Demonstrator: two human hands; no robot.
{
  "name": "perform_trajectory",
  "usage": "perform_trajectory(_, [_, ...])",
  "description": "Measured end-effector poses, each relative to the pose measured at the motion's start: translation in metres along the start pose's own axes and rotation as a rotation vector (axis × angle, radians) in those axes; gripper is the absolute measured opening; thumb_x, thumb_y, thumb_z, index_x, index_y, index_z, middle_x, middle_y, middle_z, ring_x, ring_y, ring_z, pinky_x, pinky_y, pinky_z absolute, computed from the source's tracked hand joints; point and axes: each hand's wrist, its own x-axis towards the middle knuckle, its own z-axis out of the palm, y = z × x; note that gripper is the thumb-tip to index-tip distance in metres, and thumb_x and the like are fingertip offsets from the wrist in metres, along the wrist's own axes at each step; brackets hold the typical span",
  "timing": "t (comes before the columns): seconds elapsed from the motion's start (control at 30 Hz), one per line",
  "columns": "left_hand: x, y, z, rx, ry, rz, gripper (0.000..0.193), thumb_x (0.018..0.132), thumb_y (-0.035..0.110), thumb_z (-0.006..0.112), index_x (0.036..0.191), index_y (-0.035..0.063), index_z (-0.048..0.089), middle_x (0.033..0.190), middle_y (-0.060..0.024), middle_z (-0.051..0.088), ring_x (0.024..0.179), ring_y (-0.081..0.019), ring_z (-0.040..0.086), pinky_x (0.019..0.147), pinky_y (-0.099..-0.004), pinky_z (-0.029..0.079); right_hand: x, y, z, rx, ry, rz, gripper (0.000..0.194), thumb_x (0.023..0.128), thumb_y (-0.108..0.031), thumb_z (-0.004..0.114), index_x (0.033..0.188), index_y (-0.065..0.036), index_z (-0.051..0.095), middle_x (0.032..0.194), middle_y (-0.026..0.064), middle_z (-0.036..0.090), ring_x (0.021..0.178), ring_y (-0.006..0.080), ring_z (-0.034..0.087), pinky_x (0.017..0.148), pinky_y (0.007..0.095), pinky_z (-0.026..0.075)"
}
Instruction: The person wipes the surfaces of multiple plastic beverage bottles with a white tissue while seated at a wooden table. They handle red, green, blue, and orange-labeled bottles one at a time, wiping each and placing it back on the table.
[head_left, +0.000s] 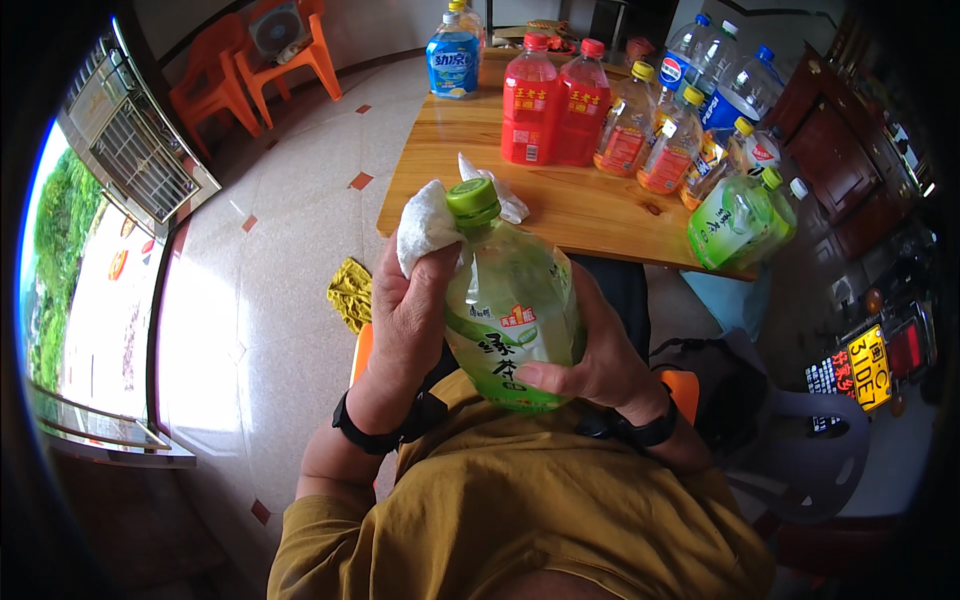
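A large green-labelled plastic tea bottle with a green screw cap (510, 330) is held upright, slightly tilted, in front of my torso. Around its lower right side wraps my right hand (600, 352), thumb across the label. My left hand (420, 300) pinches a folded white paper tissue or cloth (426, 229) beside the cap and shoulder of the bottle. Whether the left fingers also touch the bottle is hard to tell. Another crumpled white tissue (508, 201) lies on the wooden table (450, 150) just behind the cap.
Along the table stand two red bottles (531, 105), several orange-labelled bottles (670, 146), blue-labelled bottles (739, 90), more green ones (731, 221) and a blue bottle (453, 60). A yellow cloth (350, 295) is at the left. A grey plastic chair (825, 450) stands right, orange chairs (289, 52) far left.
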Motion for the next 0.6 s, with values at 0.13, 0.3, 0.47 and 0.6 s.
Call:
perform_trajectory(0.13, [-0.001, 0.005, 0.004, -0.010, -0.004, -0.018, 0.030, 0.096, 0.019, 0.052, 0.121, 0.0025, 0.054, 0.108, -0.0017, 0.060, 0.096, -0.0095, 0.055, 0.085, -0.0244, 0.043, -0.002, -0.002, -0.002, -0.002, 0.053, 0.009, 0.085, 0.069, -0.025, 0.077, 0.137, -0.001, 0.034, 0.123, 0.0111, 0.054, 0.120, 0.0220, 0.047, 0.113, 0.0396, 0.009])
perform_trajectory(0.3, [0.000, 0.012, 0.000, 0.553, -0.115, 0.173, 0.031, 0.096, 0.020, 0.049, 0.120, 0.0012, 0.053, 0.107, -0.0050, 0.062, 0.095, -0.0132, 0.059, 0.081, -0.0260, 0.046, -0.002, 0.000, -0.003, 0.152, 0.001, 0.067, 0.081, 0.071, -0.021, 0.076, 0.138, -0.001, 0.035, 0.123, 0.0084, 0.055, 0.120, 0.0182, 0.046, 0.114, 0.0390, 0.005])
perform_trajectory(0.47, [0.011, 0.008, -0.006, -0.143, -0.101, -0.295, 0.031, 0.097, 0.023, 0.048, 0.119, 0.0014, 0.053, 0.105, -0.0061, 0.062, 0.091, -0.0133, 0.060, 0.078, -0.0255, 0.048, 0.000, 0.000, -0.004, 0.212, -0.020, 0.102, 0.078, 0.073, -0.019, 0.075, 0.138, 0.000, 0.036, 0.124, 0.0069, 0.055, 0.120, 0.0153, 0.046, 0.114, 0.0378, 0.006])
perform_trajectory(0.6, [0.006, 0.000, -0.003, -0.005, -0.019, -0.121, 0.037, 0.096, 0.026, 0.052, 0.123, 0.0010, 0.052, 0.107, -0.0044, 0.061, 0.095, -0.0115, 0.057, 0.082, -0.0250, 0.046, 0.001, 0.000, -0.003, 0.252, -0.012, 0.096, 0.075, 0.075, -0.015, 0.075, 0.138, 0.000, 0.036, 0.125, 0.0071, 0.053, 0.117, 0.0145, 0.047, 0.110, 0.0356, 0.022])
